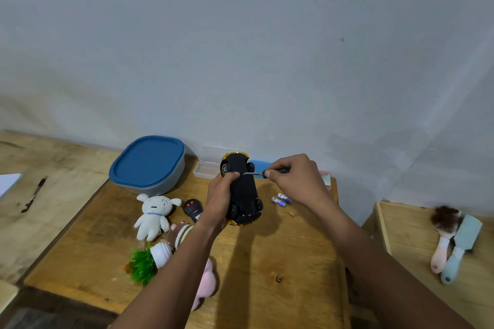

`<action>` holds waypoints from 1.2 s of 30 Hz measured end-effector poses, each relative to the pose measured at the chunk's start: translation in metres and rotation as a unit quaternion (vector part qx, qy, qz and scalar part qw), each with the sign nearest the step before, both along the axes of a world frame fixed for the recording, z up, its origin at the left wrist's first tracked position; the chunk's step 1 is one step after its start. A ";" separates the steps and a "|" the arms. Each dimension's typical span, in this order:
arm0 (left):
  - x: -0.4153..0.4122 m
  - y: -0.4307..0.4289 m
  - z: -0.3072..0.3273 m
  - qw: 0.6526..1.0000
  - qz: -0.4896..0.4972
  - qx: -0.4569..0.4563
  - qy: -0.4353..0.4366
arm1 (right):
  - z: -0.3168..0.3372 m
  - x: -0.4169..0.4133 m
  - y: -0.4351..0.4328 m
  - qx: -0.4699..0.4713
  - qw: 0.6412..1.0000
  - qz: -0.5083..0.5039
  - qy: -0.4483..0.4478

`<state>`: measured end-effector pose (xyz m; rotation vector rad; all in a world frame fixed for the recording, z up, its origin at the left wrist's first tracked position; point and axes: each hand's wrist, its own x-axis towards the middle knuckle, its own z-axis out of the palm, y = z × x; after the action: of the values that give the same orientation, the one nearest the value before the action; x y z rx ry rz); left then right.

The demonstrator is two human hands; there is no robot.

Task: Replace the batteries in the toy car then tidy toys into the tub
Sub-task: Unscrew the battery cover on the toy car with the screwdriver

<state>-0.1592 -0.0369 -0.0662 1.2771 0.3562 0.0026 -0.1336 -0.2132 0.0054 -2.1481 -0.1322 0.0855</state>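
My left hand (219,200) grips the toy car (244,189), a gold car turned so its black underside faces me, above the wooden table (267,262). My right hand (292,177) holds a small screwdriver (256,173) whose tip touches the underside near the front wheels. Two blue-and-white batteries (281,199) lie on the table just right of the car. The tub (148,164), grey with a blue lid on, stands at the back left. A white plush dog (153,215) and a black remote control (193,209) lie left of my left hand.
A small potted plant toy (149,259), a striped toy (181,234) and a pink plush (205,284) lie partly under my left forearm. A clear plastic case (207,167) sits behind the car by the wall. Two hairbrushes (451,243) lie on a separate table to the right.
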 end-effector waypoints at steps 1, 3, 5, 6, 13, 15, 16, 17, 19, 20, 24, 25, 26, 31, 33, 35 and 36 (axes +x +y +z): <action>0.000 0.000 0.000 1.000 0.002 -0.001 -0.001 | 0.000 0.000 0.000 0.001 1.000 0.003 0.000; 0.001 0.000 -0.002 1.000 0.004 -0.002 0.000 | 0.000 0.001 0.001 0.001 1.000 0.007 0.000; 0.001 0.001 -0.002 1.000 0.002 -0.002 -0.001 | 0.000 0.001 0.001 -0.002 1.000 0.009 -0.001; 0.001 0.000 -0.003 1.000 0.002 -0.001 -0.001 | 0.000 0.001 0.001 -0.003 1.000 0.008 -0.001; 0.003 -0.002 0.001 0.999 0.024 0.038 -0.021 | 0.000 0.003 0.004 -0.012 1.000 -0.010 -0.003; 0.003 -0.002 0.001 0.998 0.030 0.050 -0.034 | 0.000 0.003 0.005 -0.014 1.000 -0.015 -0.003; 0.002 -0.002 0.001 0.997 0.033 0.053 -0.040 | 0.000 0.003 0.005 -0.015 1.000 -0.017 -0.001; 0.002 -0.002 0.001 0.997 0.035 0.055 -0.045 | 0.000 0.004 0.005 -0.014 1.000 -0.019 0.002; 0.001 -0.003 0.002 0.996 0.040 0.063 -0.050 | 0.000 0.004 0.005 -0.015 1.000 -0.021 0.003; 0.000 -0.003 0.002 0.995 0.043 0.069 -0.051 | 0.000 0.004 0.005 -0.020 1.000 -0.019 0.000; -0.002 -0.004 0.001 0.995 0.041 0.079 -0.053 | 0.001 0.001 0.008 -0.080 0.996 0.014 -0.039; -0.003 -0.003 0.001 0.995 0.041 0.078 -0.050 | 0.001 0.000 0.009 -0.084 0.995 0.022 -0.046; -0.003 -0.003 0.001 0.995 0.040 0.077 -0.047 | 0.000 0.000 0.009 -0.085 0.995 0.029 -0.051; -0.007 -0.006 0.001 0.996 0.033 0.075 -0.038 | 0.003 -0.002 0.006 -0.109 0.986 0.076 -0.104; -0.009 -0.009 -0.002 0.997 0.028 0.070 -0.032 | 0.006 -0.003 0.006 -0.138 0.975 0.113 -0.134; -0.011 -0.012 -0.005 0.998 0.030 0.055 -0.018 | 0.009 -0.001 0.006 -0.149 0.967 0.140 -0.149; -0.012 -0.012 -0.006 0.999 0.034 0.042 -0.009 | 0.010 -0.001 0.007 -0.150 0.966 0.150 -0.148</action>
<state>-0.1715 -0.0492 -0.0724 1.3469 0.3871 0.0871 -0.1341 -0.2064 0.0156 -2.4173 -0.6555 -0.0458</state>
